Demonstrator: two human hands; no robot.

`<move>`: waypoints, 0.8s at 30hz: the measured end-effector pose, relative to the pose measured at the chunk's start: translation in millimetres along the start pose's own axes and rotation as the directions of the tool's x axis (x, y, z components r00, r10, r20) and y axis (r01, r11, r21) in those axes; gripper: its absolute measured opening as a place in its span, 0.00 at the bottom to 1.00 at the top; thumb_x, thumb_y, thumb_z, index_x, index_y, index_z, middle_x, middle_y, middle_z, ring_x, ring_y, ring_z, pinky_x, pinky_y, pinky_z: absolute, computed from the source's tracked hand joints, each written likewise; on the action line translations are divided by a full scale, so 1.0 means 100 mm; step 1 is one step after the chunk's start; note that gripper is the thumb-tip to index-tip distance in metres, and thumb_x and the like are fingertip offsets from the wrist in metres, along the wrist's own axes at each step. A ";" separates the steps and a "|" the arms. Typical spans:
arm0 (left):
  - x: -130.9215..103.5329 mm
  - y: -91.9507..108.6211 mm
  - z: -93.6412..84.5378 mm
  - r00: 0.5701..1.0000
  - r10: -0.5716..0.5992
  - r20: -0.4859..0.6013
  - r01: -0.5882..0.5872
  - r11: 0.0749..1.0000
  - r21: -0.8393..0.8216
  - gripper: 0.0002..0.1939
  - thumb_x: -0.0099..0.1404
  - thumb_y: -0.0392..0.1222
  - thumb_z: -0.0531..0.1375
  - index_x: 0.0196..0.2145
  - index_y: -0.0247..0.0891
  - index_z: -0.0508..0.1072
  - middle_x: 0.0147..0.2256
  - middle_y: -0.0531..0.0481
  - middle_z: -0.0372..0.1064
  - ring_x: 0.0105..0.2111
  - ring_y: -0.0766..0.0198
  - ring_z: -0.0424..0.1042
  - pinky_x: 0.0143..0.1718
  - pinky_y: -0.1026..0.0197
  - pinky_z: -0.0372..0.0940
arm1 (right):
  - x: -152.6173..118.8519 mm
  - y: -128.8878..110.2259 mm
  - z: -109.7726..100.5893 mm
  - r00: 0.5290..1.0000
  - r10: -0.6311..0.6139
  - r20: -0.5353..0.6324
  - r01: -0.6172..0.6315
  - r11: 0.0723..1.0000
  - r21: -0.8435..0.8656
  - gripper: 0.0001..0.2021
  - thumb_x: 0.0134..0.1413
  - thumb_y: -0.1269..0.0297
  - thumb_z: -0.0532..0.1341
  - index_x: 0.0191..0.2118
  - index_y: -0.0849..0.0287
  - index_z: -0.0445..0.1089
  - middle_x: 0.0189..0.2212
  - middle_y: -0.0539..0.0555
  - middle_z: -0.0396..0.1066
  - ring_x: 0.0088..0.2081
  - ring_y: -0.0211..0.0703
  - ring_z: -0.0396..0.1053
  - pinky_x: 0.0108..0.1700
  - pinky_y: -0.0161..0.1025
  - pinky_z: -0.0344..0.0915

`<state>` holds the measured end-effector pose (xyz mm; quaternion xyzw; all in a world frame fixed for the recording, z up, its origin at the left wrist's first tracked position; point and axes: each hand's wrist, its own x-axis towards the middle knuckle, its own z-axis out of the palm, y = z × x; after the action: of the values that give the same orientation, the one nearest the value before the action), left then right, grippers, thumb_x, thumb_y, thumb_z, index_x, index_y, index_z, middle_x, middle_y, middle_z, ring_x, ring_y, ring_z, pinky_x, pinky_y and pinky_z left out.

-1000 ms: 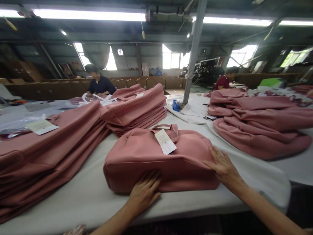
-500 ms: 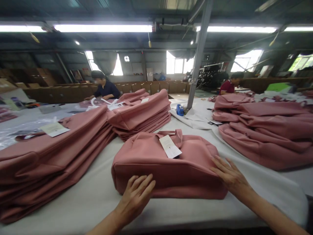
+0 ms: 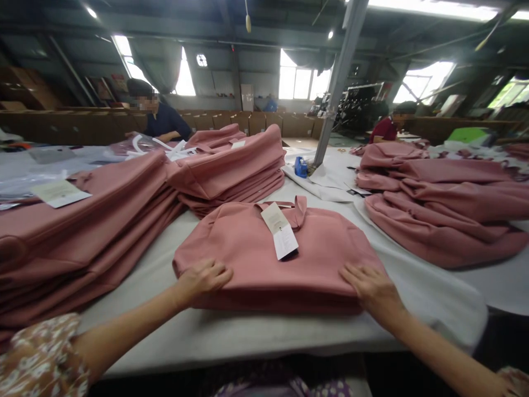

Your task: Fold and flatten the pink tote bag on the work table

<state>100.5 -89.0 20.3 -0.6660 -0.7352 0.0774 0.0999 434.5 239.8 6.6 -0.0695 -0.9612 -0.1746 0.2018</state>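
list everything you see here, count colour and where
pink bag: one, flat on the table in front, both hands on it
paper tag: one, white, on the bag by its handle
table: one, white-covered
pink bag stacks: two, left
pink bag heap: one, right
tape dispenser: one, blue, by the pillar
pillar: one, grey
co-workers: two, far side
left hand: near left edge of bag
right hand: near right corner

Garment factory floor: stacked pink bags (image 3: 231, 171), long worktables (image 3: 248, 331), seated workers (image 3: 159, 118).
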 end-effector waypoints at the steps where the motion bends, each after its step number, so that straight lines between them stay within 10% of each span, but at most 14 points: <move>1: -0.11 0.04 0.16 0.999 -0.003 -0.049 0.003 1.000 0.012 0.19 0.69 0.30 0.47 0.48 0.43 0.73 0.41 0.45 0.75 0.32 0.58 0.68 0.35 0.56 0.65 | -0.14 -0.08 0.10 0.999 -0.033 -0.021 0.033 0.999 -0.004 0.22 0.54 0.80 0.54 0.53 0.58 0.69 0.50 0.56 0.72 0.45 0.49 0.70 0.46 0.46 0.63; 5: -0.37 0.14 0.64 0.962 -0.041 -0.271 0.047 0.999 0.015 0.24 0.69 0.27 0.47 0.57 0.45 0.68 0.51 0.47 0.71 0.35 0.61 0.66 0.42 0.58 0.66 | -0.51 -0.29 0.42 0.999 -0.047 -0.015 0.047 0.999 -0.013 0.23 0.60 0.78 0.50 0.60 0.62 0.63 0.57 0.60 0.65 0.55 0.51 0.65 0.56 0.51 0.57; 9: -0.28 0.00 0.44 0.997 -0.010 -0.080 0.005 0.998 -0.062 0.26 0.66 0.28 0.50 0.59 0.44 0.66 0.50 0.43 0.69 0.37 0.58 0.66 0.43 0.55 0.65 | -0.43 -0.11 0.46 0.992 -0.122 0.016 0.121 0.992 0.036 0.28 0.54 0.82 0.48 0.60 0.61 0.64 0.56 0.59 0.66 0.55 0.52 0.64 0.62 0.58 0.52; 13: -0.16 -0.28 0.09 0.997 0.033 0.063 -0.025 0.992 -0.125 0.36 0.56 0.33 0.61 0.59 0.61 0.62 0.63 0.46 0.53 0.61 0.38 0.51 0.59 0.32 0.47 | -0.29 0.21 0.47 0.978 -0.205 0.039 0.200 0.974 0.108 0.32 0.47 0.85 0.47 0.58 0.60 0.66 0.54 0.57 0.69 0.53 0.46 0.67 0.55 0.44 0.63; 18: -0.28 -0.30 0.38 0.984 -0.025 0.176 0.071 0.963 -0.259 0.49 0.51 0.34 0.65 0.64 0.64 0.50 0.70 0.44 0.27 0.65 0.29 0.36 0.60 0.29 0.42 | -0.43 0.14 0.62 0.977 -0.211 0.042 0.207 0.975 0.078 0.36 0.49 0.81 0.48 0.67 0.61 0.51 0.58 0.59 0.64 0.56 0.52 0.65 0.53 0.51 0.65; 24: -0.33 -0.23 0.54 0.987 -0.048 0.154 0.105 0.917 -0.385 0.38 0.59 0.65 0.60 0.64 0.64 0.52 0.69 0.42 0.30 0.65 0.25 0.35 0.59 0.24 0.38 | -0.45 0.02 0.59 0.984 -0.176 -0.026 0.178 0.981 0.074 0.34 0.57 0.51 0.55 0.64 0.67 0.56 0.59 0.63 0.62 0.55 0.62 0.65 0.49 0.55 0.68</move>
<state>68.2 -123.3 -27.3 -0.6360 -0.7665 -0.0281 -0.0847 454.1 260.5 -62.0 0.0256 -0.9675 -0.1559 0.1974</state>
